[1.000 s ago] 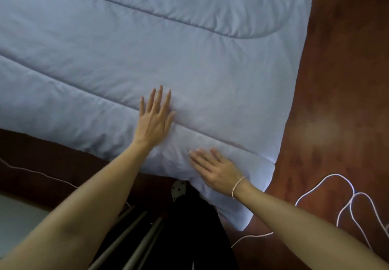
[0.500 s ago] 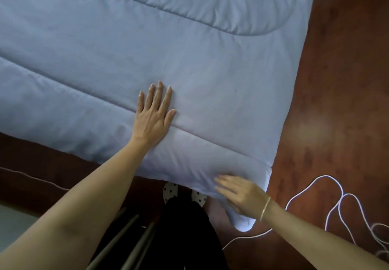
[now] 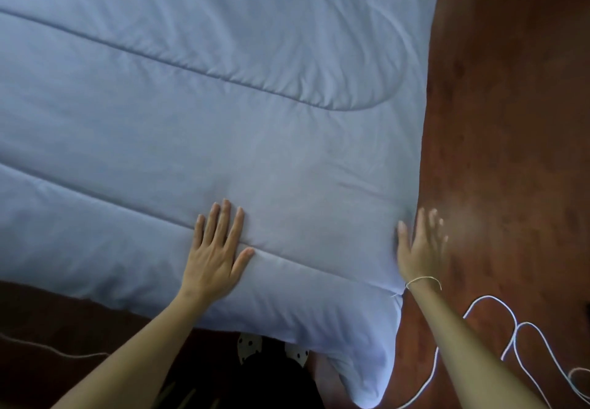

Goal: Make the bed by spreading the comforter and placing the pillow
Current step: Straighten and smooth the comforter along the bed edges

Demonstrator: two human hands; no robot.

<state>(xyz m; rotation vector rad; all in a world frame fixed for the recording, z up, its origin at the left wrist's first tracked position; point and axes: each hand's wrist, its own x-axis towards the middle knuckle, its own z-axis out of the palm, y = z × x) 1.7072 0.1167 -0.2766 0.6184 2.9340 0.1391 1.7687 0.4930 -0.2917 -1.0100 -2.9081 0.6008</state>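
Pale blue comforter (image 3: 198,127) lies spread flat, its corner hanging over the reddish-brown floor (image 3: 510,121); my left hand (image 3: 214,253) still presses it with straight fingers, while my right hand (image 3: 419,247), fingers straight, has slid from the corner up to the side edge.

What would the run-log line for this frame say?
stage: smoothing comforter | left hand: flat on it | right hand: open at its right edge, blurred | pillow: not in view

I see the comforter (image 3: 223,115) as soft, matt pale-blue cloth, padded and stitched in quilted lines, lightly wrinkled. The floor (image 3: 510,121) looks like reddish-brown wood with a dull sheen. A thin white cord (image 3: 523,325) looks smooth.
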